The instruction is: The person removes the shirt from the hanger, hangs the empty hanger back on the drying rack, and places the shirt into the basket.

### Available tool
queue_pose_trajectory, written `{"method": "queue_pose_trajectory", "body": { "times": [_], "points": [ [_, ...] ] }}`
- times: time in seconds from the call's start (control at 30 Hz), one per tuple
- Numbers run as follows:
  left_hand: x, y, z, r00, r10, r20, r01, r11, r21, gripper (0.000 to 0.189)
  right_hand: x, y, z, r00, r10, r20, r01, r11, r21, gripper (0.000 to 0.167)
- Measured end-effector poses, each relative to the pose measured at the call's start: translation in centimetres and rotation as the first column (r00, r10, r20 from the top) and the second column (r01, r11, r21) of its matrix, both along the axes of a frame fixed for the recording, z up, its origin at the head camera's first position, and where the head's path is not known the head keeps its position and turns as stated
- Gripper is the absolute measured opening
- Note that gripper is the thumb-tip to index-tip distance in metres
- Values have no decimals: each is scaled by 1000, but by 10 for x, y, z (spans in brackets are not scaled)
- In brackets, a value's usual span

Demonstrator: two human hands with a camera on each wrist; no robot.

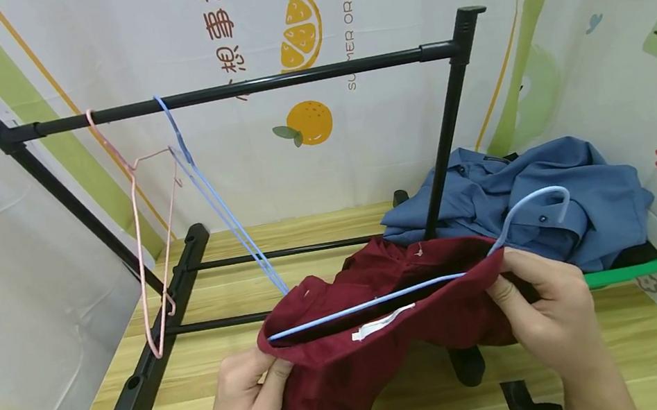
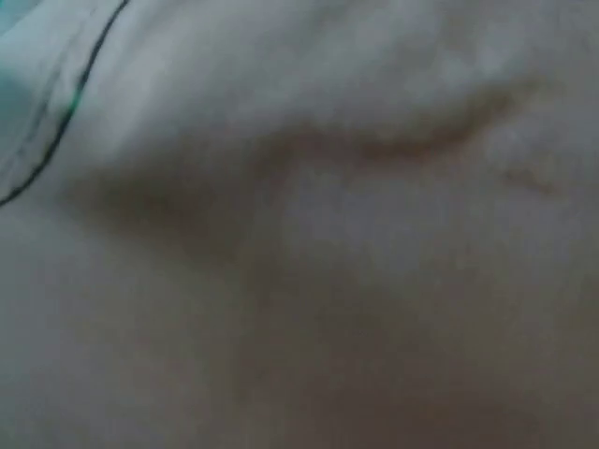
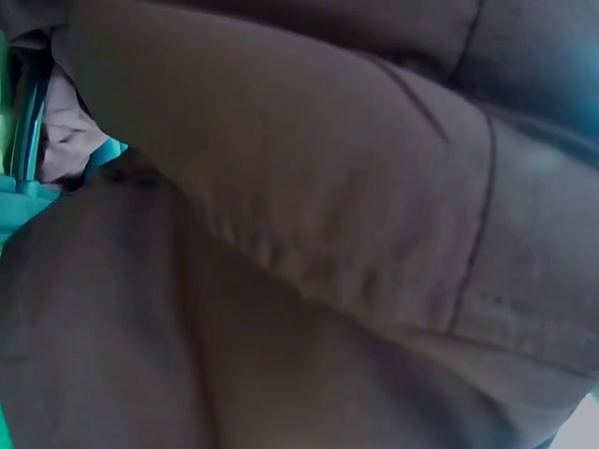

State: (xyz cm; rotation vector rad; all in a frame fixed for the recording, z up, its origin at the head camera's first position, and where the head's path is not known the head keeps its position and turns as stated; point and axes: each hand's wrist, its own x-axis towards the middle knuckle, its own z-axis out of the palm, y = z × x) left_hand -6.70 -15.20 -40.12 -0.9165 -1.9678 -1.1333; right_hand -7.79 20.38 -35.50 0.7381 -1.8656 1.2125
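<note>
A dark red garment [image 1: 352, 370] with a white label [image 1: 383, 322] is held up with its wide opening facing me. My left hand [image 1: 245, 402] pinches the left end of that opening. At the right end, my right hand [image 1: 548, 311] pinches the edge between thumb and fingers. A light blue hanger [image 1: 368, 304] lies across the inside of the opening, and its hook sticks out above my right hand. Folds of cloth [image 3: 309, 187] fill most of the right wrist view. The left wrist view is too blurred to tell much.
A black rack [image 1: 237, 90] stands behind, with a pink hanger [image 1: 143, 259] and another blue hanger [image 1: 181, 141] on its bar. Blue clothing [image 1: 577, 177] is heaped at the right over a green-rimmed tray [image 1: 625, 273]. A black bent piece [image 1: 530, 408] lies on the wooden table [image 1: 644, 343].
</note>
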Motion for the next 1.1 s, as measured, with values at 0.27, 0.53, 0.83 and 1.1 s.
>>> {"method": "queue_pose_trajectory", "body": {
  "times": [0.27,0.53,0.83,1.1],
  "points": [
    [-2,26,-4,998,-37,-49,22,963,-270,14,-2,-12,1,996,92,-14,-93,991,-99,33],
    [9,22,9,994,104,-35,-109,903,-416,12,-4,-9,12,997,75,-18,-74,996,56,40],
    [27,5,54,978,-208,7,200,929,-310,20,-24,-6,19,976,219,7,-214,946,244,45],
    [34,20,71,1000,0,-9,-2,985,-173,14,-32,-18,16,975,219,37,-217,904,367,41]
  ]
}}
